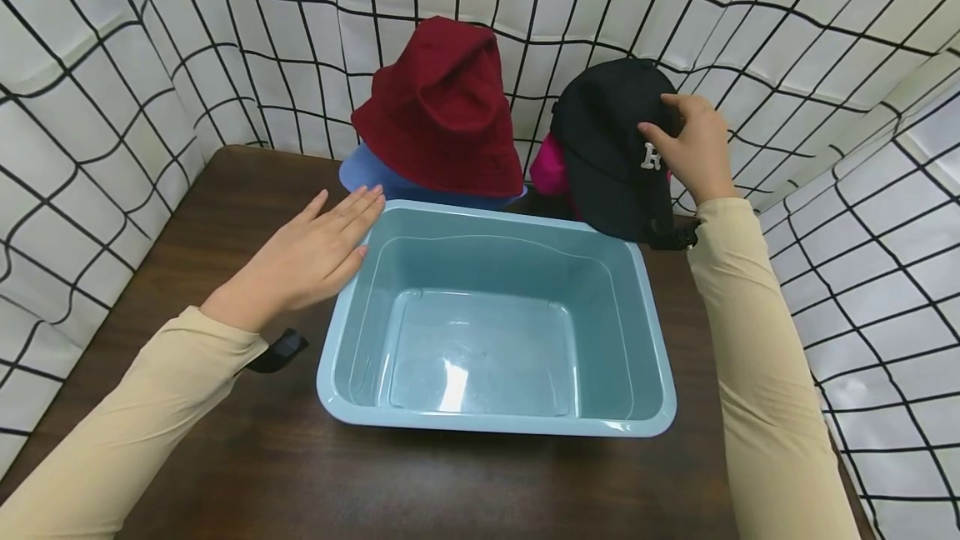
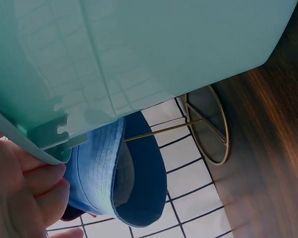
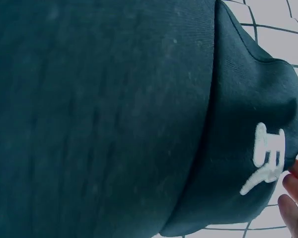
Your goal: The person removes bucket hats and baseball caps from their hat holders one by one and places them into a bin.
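My left hand (image 1: 311,252) rests on the back left corner of a light blue plastic basin (image 1: 495,422), its fingers out straight; the left wrist view shows the fingertips (image 2: 47,178) at the rim. My right hand (image 1: 697,144) is at the crown of a black baseball cap (image 1: 611,140) with a white letter H on it (image 3: 238,124). The thumb and fingers are spread apart, with black fabric showing between them, and in the right wrist view the fingertips (image 3: 295,191) are right at the crown's edge. A bright pink hat (image 1: 551,167) shows from beneath the cap.
A dark red bucket hat (image 1: 446,111) sits over a blue hat (image 1: 390,177) behind the basin. A gold wire stand (image 2: 226,134) supports the blue one. White-backed black wire grid (image 1: 315,40) walls surround the dark wooden table (image 1: 450,490).
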A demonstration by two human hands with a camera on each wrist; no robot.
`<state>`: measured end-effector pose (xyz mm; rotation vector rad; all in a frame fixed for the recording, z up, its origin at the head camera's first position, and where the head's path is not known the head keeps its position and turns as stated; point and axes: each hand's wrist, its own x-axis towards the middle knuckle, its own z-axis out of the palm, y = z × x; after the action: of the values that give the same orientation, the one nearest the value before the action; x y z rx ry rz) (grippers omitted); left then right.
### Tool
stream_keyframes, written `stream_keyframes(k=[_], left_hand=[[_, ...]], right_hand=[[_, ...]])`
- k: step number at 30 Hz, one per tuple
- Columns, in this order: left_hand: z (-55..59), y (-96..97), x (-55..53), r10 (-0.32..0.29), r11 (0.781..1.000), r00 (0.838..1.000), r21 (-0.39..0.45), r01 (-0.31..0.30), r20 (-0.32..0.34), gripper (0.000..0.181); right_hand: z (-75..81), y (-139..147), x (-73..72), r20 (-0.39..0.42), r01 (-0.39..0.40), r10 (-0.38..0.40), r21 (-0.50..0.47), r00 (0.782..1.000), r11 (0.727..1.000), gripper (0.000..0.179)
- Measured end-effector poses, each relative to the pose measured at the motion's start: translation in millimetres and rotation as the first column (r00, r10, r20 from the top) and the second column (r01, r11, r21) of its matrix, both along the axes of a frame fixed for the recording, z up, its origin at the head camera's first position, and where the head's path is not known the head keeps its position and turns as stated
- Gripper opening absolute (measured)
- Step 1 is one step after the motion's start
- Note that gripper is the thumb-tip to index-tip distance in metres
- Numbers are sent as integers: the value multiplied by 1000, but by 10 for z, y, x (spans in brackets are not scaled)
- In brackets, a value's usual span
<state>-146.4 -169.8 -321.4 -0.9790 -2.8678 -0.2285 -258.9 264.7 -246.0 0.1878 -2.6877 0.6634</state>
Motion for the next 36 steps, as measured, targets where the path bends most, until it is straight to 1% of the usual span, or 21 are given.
stream_keyframes(k=[3,6,10,14,18,21,26,36], left_hand=[[-1,2,1,0,1000,1000,3,0,2,60],[-4,1,3,-1,1000,1000,5,1,1,60],[4,3,3,1,1000,1000,2,-1,4,60],[2,2,0,0,1000,1000,6,0,5,60],[-8,4,-8,-4,1000,1000,12,4,-7,60],[-13,4,-9,-3,1000,1000,13,3,-9,59],[-13,2,-3,1,1000,1000,15,0,-15,58],[-18,7,4,0,1000,1000,20,0,-7,59]], right_hand=[[-8,-18,-34,7,13,-13,-32,1000,999,55],[-26,-41,-58,22,45,-43,-72,999,996,56],[-32,-55,-71,42,93,-88,-134,995,987,55],[-40,-59,-73,55,120,-112,-178,992,977,53],[-41,-60,-80,88,134,-120,-181,989,974,52],[-32,-61,-98,102,132,-116,-161,988,978,51],[-8,-66,-125,99,132,-117,-155,988,979,48],[3,-78,-116,94,148,-129,-237,987,960,44]])
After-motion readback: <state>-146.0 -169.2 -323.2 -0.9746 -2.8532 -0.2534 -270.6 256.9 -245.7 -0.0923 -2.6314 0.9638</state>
